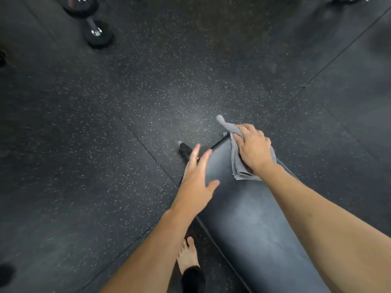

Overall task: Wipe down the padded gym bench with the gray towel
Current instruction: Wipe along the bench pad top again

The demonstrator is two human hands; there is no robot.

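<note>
Right hand [252, 149] flat, fingers curled onto folded gray towel [239, 163], pressing it at far end of smooth padded bench [243, 218]. Left hand [197, 182] open, empty, possibly touching bench edge. Speckled rubber floor [127, 113].

two hands [195, 182], one towel [239, 163], one bench [249, 225], one dumbbell [93, 24], one bare foot [187, 256].

Both bare forearms are extended forward from the near edge. The right hand [252, 149] is laid palm down, fingers curled and pressed flat on the gray towel [237, 166]. The left hand [197, 178] is held open to its left, fingers spread and pointing far, thumb turned right. A bare foot [187, 255] is seen below.
</note>
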